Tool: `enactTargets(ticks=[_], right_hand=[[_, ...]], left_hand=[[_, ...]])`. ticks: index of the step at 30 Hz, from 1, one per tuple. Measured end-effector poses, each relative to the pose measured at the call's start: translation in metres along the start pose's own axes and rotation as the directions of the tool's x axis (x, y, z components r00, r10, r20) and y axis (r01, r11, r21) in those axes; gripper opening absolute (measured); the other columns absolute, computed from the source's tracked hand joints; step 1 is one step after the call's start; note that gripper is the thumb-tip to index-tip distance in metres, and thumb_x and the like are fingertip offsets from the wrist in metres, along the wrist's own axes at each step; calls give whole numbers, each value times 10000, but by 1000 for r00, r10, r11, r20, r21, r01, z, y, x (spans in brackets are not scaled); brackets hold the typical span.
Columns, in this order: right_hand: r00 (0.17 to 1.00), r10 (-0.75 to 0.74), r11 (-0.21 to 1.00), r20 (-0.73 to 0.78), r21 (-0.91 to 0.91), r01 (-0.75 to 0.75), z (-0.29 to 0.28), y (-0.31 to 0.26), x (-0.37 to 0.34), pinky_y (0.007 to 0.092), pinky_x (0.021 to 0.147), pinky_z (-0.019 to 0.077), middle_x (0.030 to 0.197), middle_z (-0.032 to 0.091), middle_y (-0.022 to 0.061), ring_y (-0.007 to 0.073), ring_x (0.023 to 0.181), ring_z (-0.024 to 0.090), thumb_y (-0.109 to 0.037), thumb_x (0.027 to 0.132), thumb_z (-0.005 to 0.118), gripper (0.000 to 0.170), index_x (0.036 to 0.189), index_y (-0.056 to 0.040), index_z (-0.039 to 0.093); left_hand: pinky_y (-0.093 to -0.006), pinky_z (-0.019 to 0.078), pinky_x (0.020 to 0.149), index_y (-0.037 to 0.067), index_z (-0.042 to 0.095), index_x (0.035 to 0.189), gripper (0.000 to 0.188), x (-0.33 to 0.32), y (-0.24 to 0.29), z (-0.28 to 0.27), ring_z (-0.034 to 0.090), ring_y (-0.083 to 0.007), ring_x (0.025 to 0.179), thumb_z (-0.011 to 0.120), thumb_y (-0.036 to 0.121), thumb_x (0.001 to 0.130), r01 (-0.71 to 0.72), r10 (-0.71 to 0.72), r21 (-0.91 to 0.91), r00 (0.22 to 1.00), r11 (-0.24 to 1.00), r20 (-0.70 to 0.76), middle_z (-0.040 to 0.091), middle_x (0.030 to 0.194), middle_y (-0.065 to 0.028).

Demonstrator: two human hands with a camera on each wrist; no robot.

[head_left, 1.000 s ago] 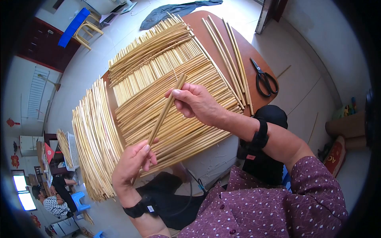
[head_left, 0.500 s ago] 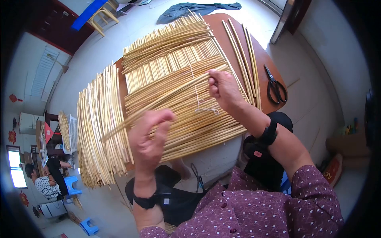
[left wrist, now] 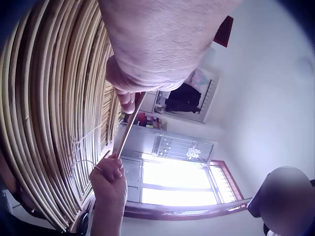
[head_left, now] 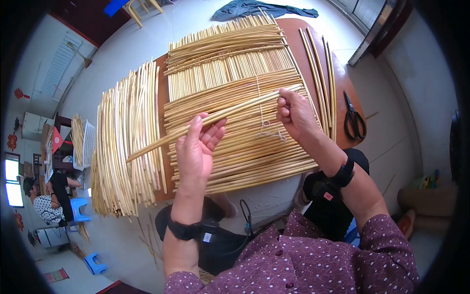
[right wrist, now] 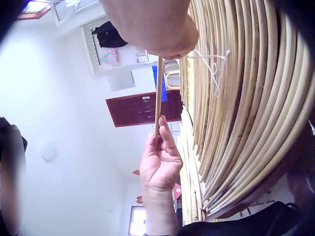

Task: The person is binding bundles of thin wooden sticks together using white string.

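My right hand (head_left: 297,115) pinches a pair of long straw-coloured reed stalks (head_left: 245,105) near their right end. Further left, the stalks pass between the thumb and fingers of my left hand (head_left: 198,144), whose palm faces up. They slant over a mat of parallel reed stalks (head_left: 235,169), their left end reaching above a pile of paler stalks (head_left: 129,137). A thin white string (head_left: 259,88) crosses the mat and ends in loose loops beside my right hand. In the right wrist view the left hand (right wrist: 161,167) holds the stalks upright in the picture.
Black-handled scissors (head_left: 355,122) lie at the right edge of the brown table (head_left: 345,78), near several separate stalks (head_left: 325,83). A bundle of stalks (head_left: 225,46) lies across the mat's far part. Another person (head_left: 49,203) sits far left.
The stalks swung from steep to a flatter slant, their right end moving right with my right hand. My left hand came off them, then took hold again. The head view shifted.
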State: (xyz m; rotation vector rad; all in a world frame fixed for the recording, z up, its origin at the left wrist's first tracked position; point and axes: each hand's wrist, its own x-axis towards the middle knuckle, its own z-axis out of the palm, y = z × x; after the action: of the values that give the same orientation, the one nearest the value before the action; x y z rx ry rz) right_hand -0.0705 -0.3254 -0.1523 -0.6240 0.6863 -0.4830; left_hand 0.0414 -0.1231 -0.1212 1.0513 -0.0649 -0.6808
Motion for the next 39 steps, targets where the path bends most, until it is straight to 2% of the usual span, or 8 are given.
enactTargets(ticks=[3, 5, 8, 18, 22, 28, 35, 39], right_hand=[[1000, -13, 1000, 15, 8, 13, 1, 1, 0, 206, 388, 307, 640, 498, 3, 70, 459, 417, -165, 936, 525, 130, 853, -66, 522], [996, -45, 996, 78, 84, 38, 0, 3, 0, 202, 388, 318, 639, 502, 1, 72, 461, 423, -181, 940, 536, 144, 858, -63, 524], [997, -62, 993, 56, 106, 56, -2, 4, 2, 193, 388, 323, 640, 506, 2, 71, 465, 430, -192, 934, 555, 145, 873, -63, 531], [995, -62, 998, 80, 30, 60, -5, 1, 2, 183, 403, 309, 649, 499, -17, 54, 476, 417, -203, 930, 565, 139, 907, -67, 548], [994, -94, 995, 50, 45, 92, -15, 0, 12, 175, 399, 301, 637, 490, -26, 44, 471, 399, -214, 940, 551, 150, 901, -69, 563], [995, -92, 995, 41, 28, 91, -12, 2, 11, 173, 405, 295, 637, 490, -20, 46, 475, 397, -218, 946, 543, 152, 919, -70, 562], [998, -58, 998, 28, 21, 58, -14, 4, 13, 173, 406, 299, 640, 494, -23, 46, 476, 399, -216, 945, 543, 146, 905, -76, 555], [988, -111, 992, 104, 64, 105, -11, 5, 12, 175, 406, 314, 639, 501, -16, 49, 479, 408, -200, 937, 560, 128, 893, -80, 553]], left_hand=[[-360, 579, 780, -18, 576, 1002, 233, 7, 0, -6, 649, -314, 946, 596, 191, 900, -19, 19, 21, 1000, 1000, -16, 626, 992, -206], [-357, 582, 771, -13, 580, 993, 222, 9, 1, -5, 653, -314, 936, 603, 185, 896, -21, 21, 15, 1000, 1000, -14, 630, 982, -202], [-352, 587, 758, -6, 589, 982, 207, 7, 1, -2, 657, -313, 927, 615, 178, 890, -33, 33, 7, 999, 999, 4, 638, 971, -191], [-316, 599, 709, -6, 584, 985, 219, 9, 2, -3, 672, -289, 882, 598, 199, 907, -116, 116, -5, 993, 993, -2, 650, 964, -182], [-326, 584, 759, -14, 547, 1077, 284, 13, 13, -20, 657, -270, 927, 581, 220, 919, -191, 191, -3, 981, 982, -22, 635, 1041, -204], [-337, 580, 786, 35, 560, 1019, 220, 12, 20, -36, 655, -258, 926, 560, 236, 931, -261, 259, -10, 961, 965, -95, 637, 1037, -203], [-341, 581, 793, 39, 551, 1002, 186, 10, 21, -38, 653, -254, 933, 546, 213, 938, -273, 274, 18, 960, 962, -59, 636, 1040, -202], [-337, 585, 782, 33, 543, 974, 165, 15, 20, -43, 655, -256, 921, 538, 194, 941, -232, 230, -16, 969, 973, -89, 629, 1051, -208]])
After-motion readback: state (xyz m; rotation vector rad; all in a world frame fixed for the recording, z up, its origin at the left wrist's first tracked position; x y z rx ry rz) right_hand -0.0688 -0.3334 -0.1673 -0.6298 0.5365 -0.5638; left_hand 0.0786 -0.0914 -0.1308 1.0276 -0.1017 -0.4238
